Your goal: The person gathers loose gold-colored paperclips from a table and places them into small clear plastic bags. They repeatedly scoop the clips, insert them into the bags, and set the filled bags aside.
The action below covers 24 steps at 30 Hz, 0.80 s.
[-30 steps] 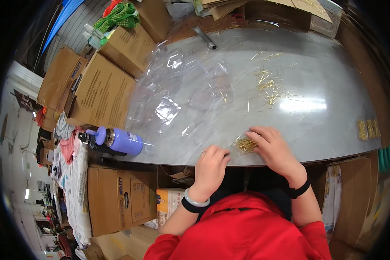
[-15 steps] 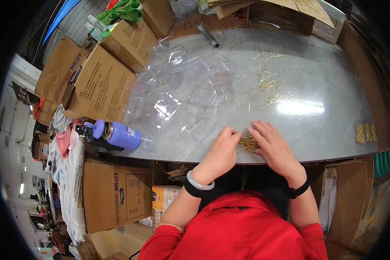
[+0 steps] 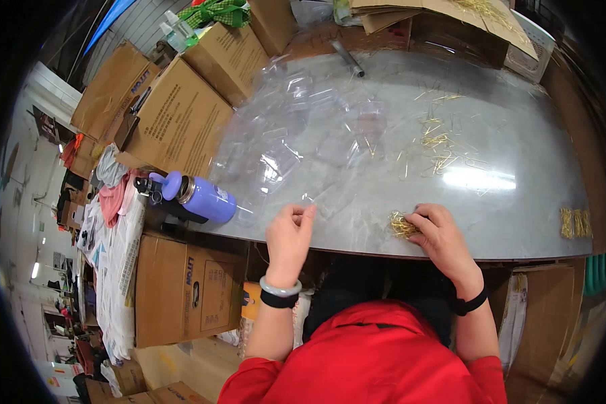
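Observation:
My right hand is closed, thumb and fingers pinching a bunch of gold-coloured bent wire hooks near the table's front edge. To the left and apart from it, my left hand is raised with thumb and fingertips pressed together. Whether anything small is between them is hidden. Just beyond its fingertips begins a spread of clear plastic bags on the grey tabletop. Loose wire hooks lie scattered beyond my right hand. Several gathered bundles of the same wire stand side by side at the right edge.
A purple bottle lies tilted at the table's left edge, beside cardboard boxes. A dark tube lies at the back. Cardboard sheets and a white plastic basket are at the back right. Another carton stands below on the left.
My left hand has left the wire bunch and moved left toward the bags. My right hand has gone from lying flat beside the bunch to gripping it. The whole view has shifted slightly.

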### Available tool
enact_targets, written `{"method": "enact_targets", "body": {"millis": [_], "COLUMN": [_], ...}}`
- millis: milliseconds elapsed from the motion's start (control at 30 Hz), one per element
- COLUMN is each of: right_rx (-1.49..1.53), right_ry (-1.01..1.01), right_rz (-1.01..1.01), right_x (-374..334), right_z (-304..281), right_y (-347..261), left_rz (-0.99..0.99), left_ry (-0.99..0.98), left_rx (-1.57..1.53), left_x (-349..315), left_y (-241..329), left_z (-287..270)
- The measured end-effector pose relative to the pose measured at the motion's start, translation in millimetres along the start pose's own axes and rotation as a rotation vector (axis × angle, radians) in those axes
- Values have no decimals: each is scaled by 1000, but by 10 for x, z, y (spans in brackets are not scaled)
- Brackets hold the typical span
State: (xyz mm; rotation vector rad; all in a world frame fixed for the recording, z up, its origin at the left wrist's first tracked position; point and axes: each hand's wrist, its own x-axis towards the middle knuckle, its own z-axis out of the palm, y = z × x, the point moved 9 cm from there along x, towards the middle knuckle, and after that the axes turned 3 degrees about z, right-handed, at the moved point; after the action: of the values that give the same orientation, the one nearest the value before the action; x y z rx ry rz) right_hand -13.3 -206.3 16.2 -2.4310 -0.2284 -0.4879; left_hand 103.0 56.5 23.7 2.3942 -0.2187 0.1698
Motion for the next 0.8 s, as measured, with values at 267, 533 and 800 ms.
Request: {"method": "enact_targets", "body": {"millis": [267, 533, 800], "right_rx": [-56, -43, -72], "right_ry": [24, 38, 29], "right_rz": [-37, -44, -12], "right_x": [-7, -3, 9], "right_z": [-23, -31, -20], "right_y": [-16, -22, -29], "left_rz": [-198, -237, -360], "left_ry": [-249, -510, -821], "left_rx": [-610, -1188, -1143], "left_x": [-106, -412, -1066], "left_y": [-2, 516, 136], "left_z": [630, 1275, 757]}}
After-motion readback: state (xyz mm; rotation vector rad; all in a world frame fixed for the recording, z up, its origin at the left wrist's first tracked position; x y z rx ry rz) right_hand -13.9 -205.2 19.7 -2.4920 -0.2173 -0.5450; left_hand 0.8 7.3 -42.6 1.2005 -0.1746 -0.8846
